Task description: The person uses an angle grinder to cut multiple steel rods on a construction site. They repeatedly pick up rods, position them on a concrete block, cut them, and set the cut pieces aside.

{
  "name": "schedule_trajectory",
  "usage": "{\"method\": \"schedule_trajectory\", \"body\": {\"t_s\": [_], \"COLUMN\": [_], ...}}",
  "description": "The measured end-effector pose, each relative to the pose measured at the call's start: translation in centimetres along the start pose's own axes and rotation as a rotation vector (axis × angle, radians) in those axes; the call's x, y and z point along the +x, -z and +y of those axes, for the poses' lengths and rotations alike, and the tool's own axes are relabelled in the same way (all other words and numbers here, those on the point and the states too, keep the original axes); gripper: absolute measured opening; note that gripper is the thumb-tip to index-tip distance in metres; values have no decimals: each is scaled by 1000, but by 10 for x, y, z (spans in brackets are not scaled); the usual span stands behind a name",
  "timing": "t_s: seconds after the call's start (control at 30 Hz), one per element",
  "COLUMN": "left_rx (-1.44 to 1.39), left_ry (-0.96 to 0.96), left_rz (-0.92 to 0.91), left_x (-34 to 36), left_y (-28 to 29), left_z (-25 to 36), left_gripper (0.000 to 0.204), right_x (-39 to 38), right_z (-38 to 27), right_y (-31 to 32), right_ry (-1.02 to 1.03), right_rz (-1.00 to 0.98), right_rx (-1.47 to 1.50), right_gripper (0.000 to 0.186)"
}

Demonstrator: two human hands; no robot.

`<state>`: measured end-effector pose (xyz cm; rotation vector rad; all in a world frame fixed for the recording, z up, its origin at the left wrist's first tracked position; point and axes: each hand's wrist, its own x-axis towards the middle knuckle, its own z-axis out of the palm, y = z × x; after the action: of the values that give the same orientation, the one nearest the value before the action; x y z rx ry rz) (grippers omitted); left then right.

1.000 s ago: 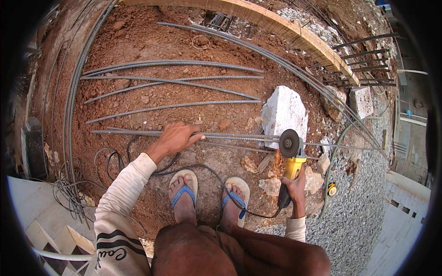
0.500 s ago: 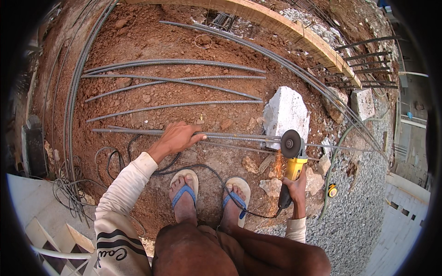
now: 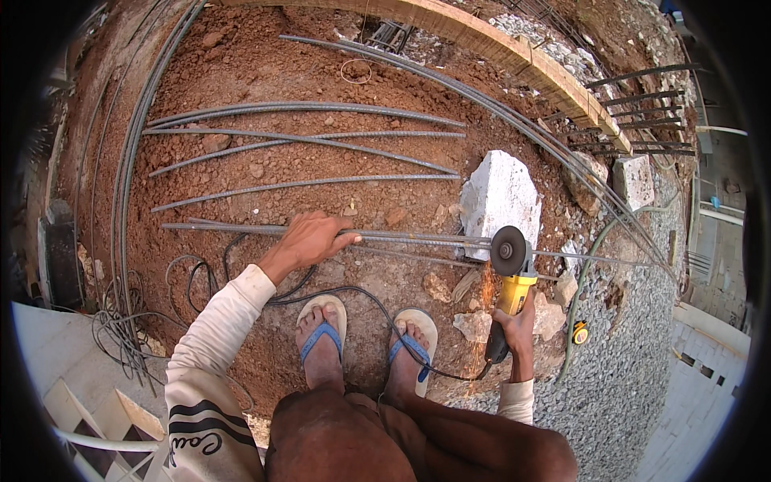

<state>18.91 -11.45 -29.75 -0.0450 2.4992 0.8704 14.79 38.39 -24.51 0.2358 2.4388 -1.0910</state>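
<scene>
My left hand [image 3: 315, 241] is closed over a group of long steel rebars [image 3: 418, 236] that rest on a white stone block [image 3: 499, 191]. My right hand [image 3: 516, 325] grips a yellow and black angle grinder [image 3: 515, 293] by its body. The grinder's dark disc [image 3: 507, 249] sits against the rebars at the block's near edge, and orange sparks [image 3: 485, 285] spray down from it toward the ground beside my right foot. A black power cord [image 3: 361, 296] runs from the grinder's handle across the dirt above my sandalled feet [image 3: 325, 344].
Several loose rebars [image 3: 305, 182] lie on red soil farther off. A wooden beam [image 3: 566, 84] crosses the back, with rebar ends [image 3: 646, 120] sticking out. Coiled wires [image 3: 128, 337] lie at left. Gravel [image 3: 614, 386], a yellow tape measure [image 3: 579, 331] and a green hose [image 3: 585, 273] are at right.
Both hands stay in nearly the same places. The grinder has shifted very slightly to the right, and the spark stream reaches lower than one second ago.
</scene>
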Motion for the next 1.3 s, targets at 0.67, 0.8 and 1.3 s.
{"method": "schedule_trajectory", "body": {"t_s": [0.67, 0.8, 1.3], "left_rx": [12, 11, 2], "left_ry": [26, 23, 19], "left_rz": [-32, -47, -46], "left_x": [1, 2, 2], "left_y": [1, 3, 3], "left_z": [1, 1, 1], "left_gripper": [52, 52, 50], "right_x": [-1, -1, -3], "right_z": [-2, -4, -11], "right_y": [-1, -2, -3], "right_ry": [24, -12, -5], "right_rz": [7, 9, 4], "right_rx": [3, 14, 11], "right_gripper": [80, 81, 77]}}
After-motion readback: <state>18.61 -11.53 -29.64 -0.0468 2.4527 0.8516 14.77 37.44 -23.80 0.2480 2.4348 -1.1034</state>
